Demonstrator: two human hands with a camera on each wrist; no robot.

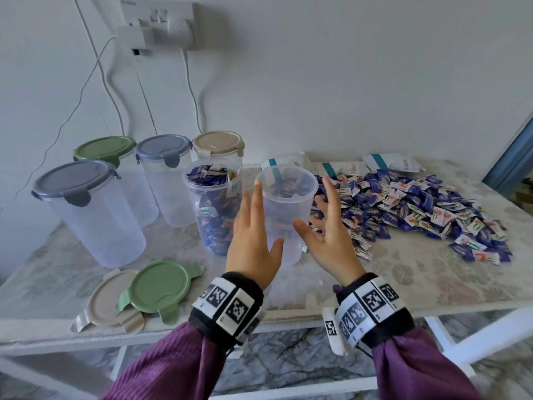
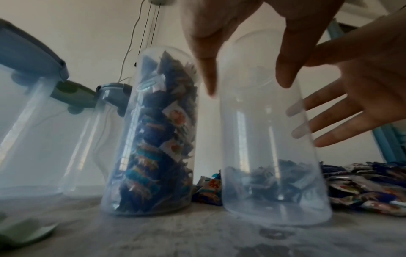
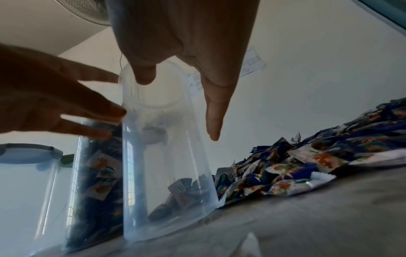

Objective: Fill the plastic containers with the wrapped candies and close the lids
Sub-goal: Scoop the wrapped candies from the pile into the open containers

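Note:
An open clear container (image 1: 284,209) (image 2: 270,153) (image 3: 162,165) stands mid-table with a few candies at its bottom. My left hand (image 1: 253,223) is spread beside its left wall and my right hand (image 1: 326,223) beside its right wall; both have straight fingers and grip nothing. To its left stands a lidless container (image 1: 213,209) (image 2: 153,139) full of blue-wrapped candies. A large heap of wrapped candies (image 1: 418,212) (image 3: 307,165) lies on the right of the table. A green lid (image 1: 161,287) and a beige lid (image 1: 106,301) lie at the front left edge.
Several empty lidded containers stand at the left and back: grey-blue (image 1: 86,209), green (image 1: 106,148), another grey-blue (image 1: 164,168), beige (image 1: 219,145). White candy bags (image 1: 389,161) lie at the back. Cables hang from a wall socket (image 1: 158,24).

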